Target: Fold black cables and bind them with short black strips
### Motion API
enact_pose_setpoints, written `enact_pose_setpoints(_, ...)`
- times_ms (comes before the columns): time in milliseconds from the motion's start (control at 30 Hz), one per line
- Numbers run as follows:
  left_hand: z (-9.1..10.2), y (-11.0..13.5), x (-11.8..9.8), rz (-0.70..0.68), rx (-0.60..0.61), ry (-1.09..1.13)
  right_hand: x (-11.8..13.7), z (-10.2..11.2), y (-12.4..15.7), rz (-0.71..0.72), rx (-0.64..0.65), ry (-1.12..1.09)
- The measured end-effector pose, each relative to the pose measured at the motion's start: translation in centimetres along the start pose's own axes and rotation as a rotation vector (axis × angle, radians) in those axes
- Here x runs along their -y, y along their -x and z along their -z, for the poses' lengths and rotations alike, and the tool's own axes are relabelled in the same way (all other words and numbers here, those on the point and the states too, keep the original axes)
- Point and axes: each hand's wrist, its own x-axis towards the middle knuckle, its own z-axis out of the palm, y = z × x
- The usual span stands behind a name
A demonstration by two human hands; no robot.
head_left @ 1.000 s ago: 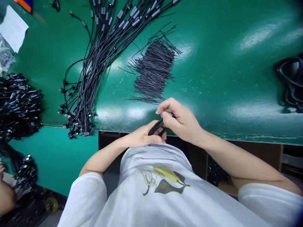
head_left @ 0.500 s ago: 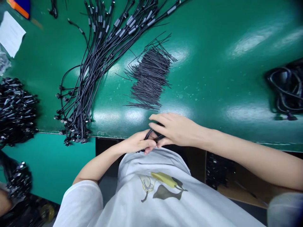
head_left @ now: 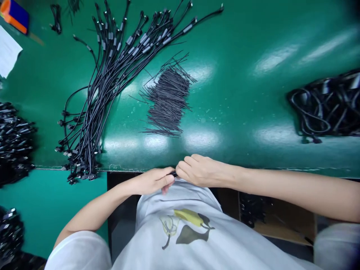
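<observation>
My left hand [head_left: 153, 180] and my right hand [head_left: 198, 170] meet at the near edge of the green table [head_left: 247, 93], just above my white shirt. Both are closed on a folded black cable [head_left: 173, 173], of which only a short dark bit shows between the fingertips. A loose pile of thin black ties [head_left: 166, 99] lies on the table a little beyond my hands. A long bundle of black cables with connectors [head_left: 104, 82] stretches from the back centre to the table's front left edge.
A heap of coiled black cables [head_left: 326, 105] sits at the right. More black cable heaps [head_left: 12, 144] lie at the far left. A white paper [head_left: 7, 52] and an orange-and-blue object [head_left: 14, 15] are at the back left corner.
Both hands have drawn back from over the table to its near edge, closing tighter round the cable, so less of it shows. The view has tilted, showing more of the right-hand cable heap.
</observation>
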Motion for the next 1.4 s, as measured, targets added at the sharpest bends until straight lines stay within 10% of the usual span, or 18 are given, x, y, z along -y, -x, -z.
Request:
enact_pose_setpoints(233,-0.6,-1.5,0.3,-0.043,-0.251,-0.096,0.9,0.2,-0.7,-0.152,0.170,0.102)
enact_pose_setpoints(467,0.1,-0.7,0.3,0.006,-0.018,0.177,-0.1,0.4,0.1,-0.016,0.157,-0.012)
enact_pose_setpoints(700,-0.7,-0.7,0.2,0.024,-0.109,-0.392,0.1,-1.2,-0.2,0.013,0.324,-0.342)
enact_pose_setpoints(833,0.4,-1.1,1.0,-0.021,-0.272,-0.297,-2.5,-0.8,-1.6,-0.074,0.347,-0.455)
enact_pose_setpoints(933,2.1,-1.5,1.4,-0.109,-0.475,0.157,-8.3,-0.1,-2.6,-0.314,0.299,-0.627)
enact_pose_setpoints(1067,3.9,-2.0,0.9,-0.247,-0.776,0.755,-17.6,-1.7,-3.3,-1.111,0.198,-0.311)
enact_pose_setpoints(1233,4.1,-1.8,0.5,-0.301,-0.791,0.828,-21.4,-5.0,-4.1,-1.191,0.305,-0.261)
enact_pose_setpoints(1400,3.4,-1.2,1.0,-0.322,-0.809,0.789,-20.8,-4.0,-2.6,-1.226,0.267,-0.188)
